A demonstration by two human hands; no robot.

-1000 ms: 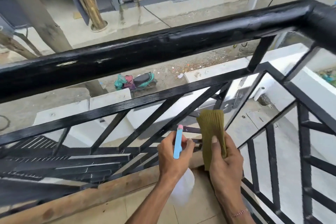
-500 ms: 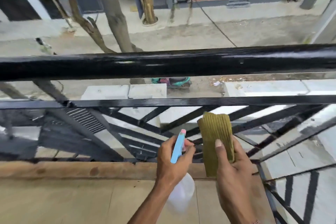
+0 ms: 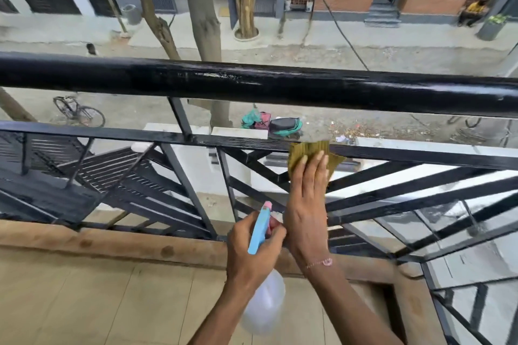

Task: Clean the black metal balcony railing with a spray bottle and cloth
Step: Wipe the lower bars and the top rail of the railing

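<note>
The black metal railing (image 3: pixel 252 84) runs across the view, with a thick round top rail and a thinner flat bar (image 3: pixel 420 155) below it over slanted bars. My right hand (image 3: pixel 307 204) lies flat, fingers straight, and presses an olive-green cloth (image 3: pixel 335 161) against the flat bar. My left hand (image 3: pixel 249 249) grips a spray bottle (image 3: pixel 259 228) by its blue head with a pink tip, just left of my right wrist. The bottle's clear body (image 3: pixel 265 305) hangs below my left hand.
A brown ledge (image 3: pixel 112 241) runs along the foot of the railing, with beige floor tiles (image 3: pixel 84 302) on my side. The railing turns a corner at the right (image 3: pixel 431 283). Far below lie a street, tree trunks (image 3: pixel 201 17), a scooter (image 3: pixel 277 124) and a bicycle (image 3: pixel 78 112).
My right hand has risen from beside the bottle and now presses the cloth flat on the middle bar. My view has swung left and level. My left hand still holds the bottle.
</note>
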